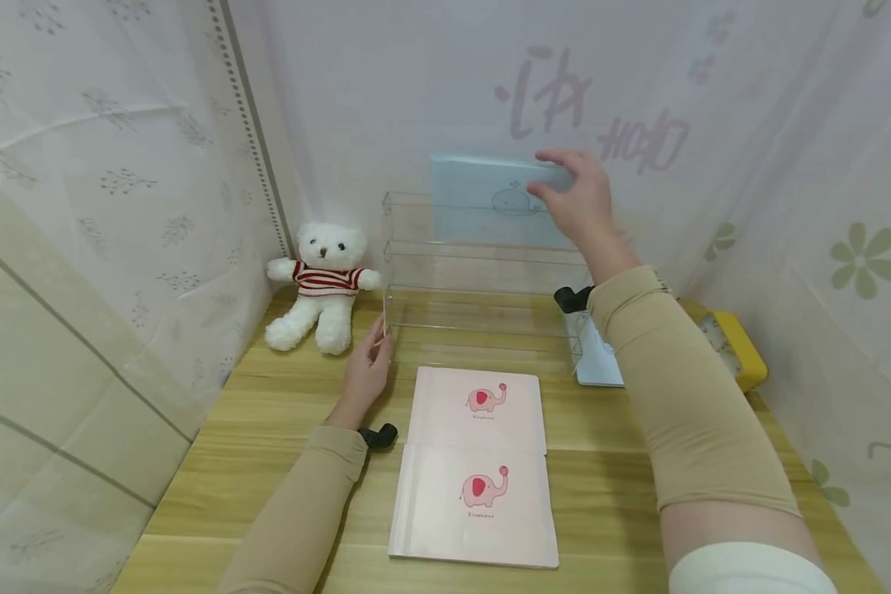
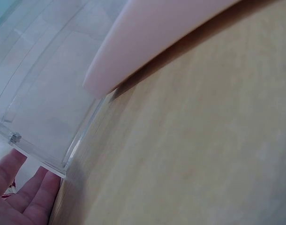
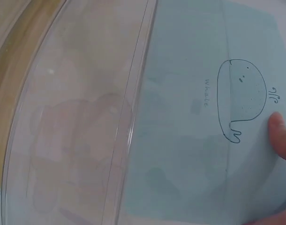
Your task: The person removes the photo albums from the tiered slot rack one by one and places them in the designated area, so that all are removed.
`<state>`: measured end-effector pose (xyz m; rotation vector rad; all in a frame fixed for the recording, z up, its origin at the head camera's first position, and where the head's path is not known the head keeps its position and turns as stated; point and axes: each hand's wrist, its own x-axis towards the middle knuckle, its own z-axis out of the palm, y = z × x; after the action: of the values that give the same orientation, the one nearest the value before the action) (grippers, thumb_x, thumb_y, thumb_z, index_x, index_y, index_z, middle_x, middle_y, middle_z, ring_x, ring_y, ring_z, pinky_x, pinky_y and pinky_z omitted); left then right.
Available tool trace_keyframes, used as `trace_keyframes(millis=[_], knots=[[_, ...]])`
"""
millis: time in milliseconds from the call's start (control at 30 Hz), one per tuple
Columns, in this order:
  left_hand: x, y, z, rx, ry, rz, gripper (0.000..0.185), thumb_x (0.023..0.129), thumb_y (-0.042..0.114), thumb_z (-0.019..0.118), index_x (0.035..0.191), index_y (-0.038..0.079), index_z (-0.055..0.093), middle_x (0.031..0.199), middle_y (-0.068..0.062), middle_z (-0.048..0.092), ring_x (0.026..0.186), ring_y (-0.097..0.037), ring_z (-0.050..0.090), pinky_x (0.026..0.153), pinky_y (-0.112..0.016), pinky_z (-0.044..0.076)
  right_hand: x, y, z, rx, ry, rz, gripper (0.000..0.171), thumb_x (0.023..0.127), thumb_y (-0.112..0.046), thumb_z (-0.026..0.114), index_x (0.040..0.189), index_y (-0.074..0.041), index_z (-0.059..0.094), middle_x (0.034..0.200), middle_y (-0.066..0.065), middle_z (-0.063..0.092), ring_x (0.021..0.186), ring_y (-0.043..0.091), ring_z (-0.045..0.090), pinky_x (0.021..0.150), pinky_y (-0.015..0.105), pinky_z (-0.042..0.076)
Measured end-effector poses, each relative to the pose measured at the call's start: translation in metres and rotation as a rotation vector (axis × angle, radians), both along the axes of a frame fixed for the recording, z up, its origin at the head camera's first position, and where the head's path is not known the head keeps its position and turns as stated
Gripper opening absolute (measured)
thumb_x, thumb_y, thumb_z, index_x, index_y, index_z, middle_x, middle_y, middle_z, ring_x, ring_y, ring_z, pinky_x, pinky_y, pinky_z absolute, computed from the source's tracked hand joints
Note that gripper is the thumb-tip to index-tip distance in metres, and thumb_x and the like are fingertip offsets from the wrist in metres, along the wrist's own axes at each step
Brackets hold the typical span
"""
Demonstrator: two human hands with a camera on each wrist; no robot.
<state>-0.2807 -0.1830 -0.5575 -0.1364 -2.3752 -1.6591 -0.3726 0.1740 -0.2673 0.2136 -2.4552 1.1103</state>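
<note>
A clear acrylic rack (image 1: 483, 312) with several tiers stands at the back of the table. My left hand (image 1: 366, 367) holds its left side near the bottom, and in the left wrist view the fingers (image 2: 42, 199) lie along the outside of the clear side panel. At the top tier, a light blue booklet (image 1: 468, 190) with a whale drawing stands upright. My right hand (image 1: 582, 194) pinches its upper right corner. In the right wrist view, the thumb (image 3: 281, 136) lies on the cover beside the whale; the other fingers are mostly hidden.
Two pink elephant booklets (image 1: 475, 503) lie flat before the rack, one nearer me. A white teddy bear (image 1: 327, 285) sits left of the rack. To its right are a pale blue booklet (image 1: 597, 359) and a yellow clock (image 1: 746, 351). Curtains surround the table.
</note>
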Motion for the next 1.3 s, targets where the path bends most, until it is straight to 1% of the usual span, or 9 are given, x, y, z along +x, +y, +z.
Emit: trace_keyframes(millis=[67,200,400,500,733,900,1000,1133,1300], knots=[[0.000,-0.001,-0.001,0.003,-0.008,0.004,0.055,0.118,0.040,0.052,0.171,0.032,0.042,0.158,-0.023,0.061,0.135,-0.044,0.069,0.105,-0.059,0.058,-0.001,-0.002,-0.001,-0.036,0.005,-0.008,0.044,0.099,-0.028,0.086,0.142,-0.025,0.076,0.152,0.006,0.063,0.149,0.022,0.054,0.131,0.034,0.037],[0.001,-0.001,0.000,0.005,-0.017,-0.005,0.057,0.118,0.042,0.052,0.172,0.030,0.041,0.160,-0.023,0.059,0.136,-0.045,0.068,0.107,-0.060,0.057,-0.002,-0.006,-0.005,-0.101,0.041,-0.033,0.037,0.098,-0.023,0.087,0.134,-0.021,0.080,0.144,0.006,0.066,0.142,0.020,0.057,0.126,0.029,0.040],[0.000,0.001,0.001,0.010,-0.017,-0.006,0.056,0.118,0.040,0.052,0.172,0.031,0.041,0.159,-0.023,0.060,0.137,-0.045,0.067,0.107,-0.059,0.057,0.001,-0.010,-0.005,-0.213,0.115,-0.060,0.029,0.096,-0.017,0.088,0.125,-0.016,0.084,0.113,-0.012,0.059,0.129,0.017,0.059,0.118,0.023,0.044],[0.000,0.001,0.000,-0.002,-0.018,-0.001,0.056,0.118,0.040,0.052,0.172,0.030,0.041,0.159,-0.023,0.060,0.137,-0.045,0.068,0.107,-0.058,0.057,0.005,-0.010,0.000,-0.271,0.157,-0.073,0.028,0.095,-0.016,0.089,0.123,-0.015,0.084,0.108,-0.018,0.056,0.128,0.013,0.059,0.118,0.019,0.042],[-0.001,0.000,0.000,-0.001,-0.008,0.001,0.056,0.118,0.039,0.052,0.172,0.028,0.041,0.159,-0.023,0.060,0.136,-0.045,0.068,0.104,-0.058,0.058,0.026,-0.010,0.025,-0.415,0.313,-0.112,0.027,0.091,-0.010,0.092,0.117,-0.013,0.086,0.102,-0.019,0.054,0.122,0.004,0.057,0.112,0.015,0.043],[0.000,-0.001,0.000,0.009,-0.016,0.005,0.056,0.118,0.041,0.052,0.172,0.030,0.042,0.159,-0.022,0.060,0.134,-0.044,0.069,0.098,-0.052,0.058,0.047,-0.010,0.037,-0.442,0.399,-0.111,0.025,0.089,-0.003,0.091,0.113,-0.007,0.086,0.100,-0.023,0.053,0.113,-0.001,0.056,0.105,0.018,0.045],[0.001,-0.002,0.001,0.008,-0.030,0.015,0.056,0.118,0.042,0.052,0.172,0.032,0.042,0.160,-0.020,0.060,0.133,-0.042,0.070,0.097,-0.051,0.058,0.057,-0.006,0.033,-0.428,0.416,-0.097,0.024,0.089,-0.001,0.090,0.112,-0.004,0.085,0.098,-0.023,0.053,0.110,-0.003,0.056,0.101,0.020,0.048],[0.002,-0.001,0.004,0.010,-0.047,0.017,0.057,0.117,0.044,0.052,0.172,0.033,0.041,0.160,-0.020,0.060,0.135,-0.042,0.069,0.100,-0.054,0.058,0.068,0.006,0.014,-0.377,0.473,-0.048,0.024,0.087,-0.002,0.092,0.110,-0.002,0.085,0.097,-0.025,0.053,0.106,-0.005,0.057,0.094,0.019,0.049],[0.002,0.001,0.006,0.002,-0.050,0.004,0.057,0.118,0.044,0.052,0.172,0.032,0.040,0.161,-0.021,0.059,0.136,-0.043,0.068,0.101,-0.054,0.058,0.086,0.026,-0.013,-0.332,0.528,0.027,0.023,0.086,-0.003,0.093,0.106,0.001,0.085,0.100,-0.026,0.057,0.098,-0.003,0.057,0.071,0.018,0.039]])
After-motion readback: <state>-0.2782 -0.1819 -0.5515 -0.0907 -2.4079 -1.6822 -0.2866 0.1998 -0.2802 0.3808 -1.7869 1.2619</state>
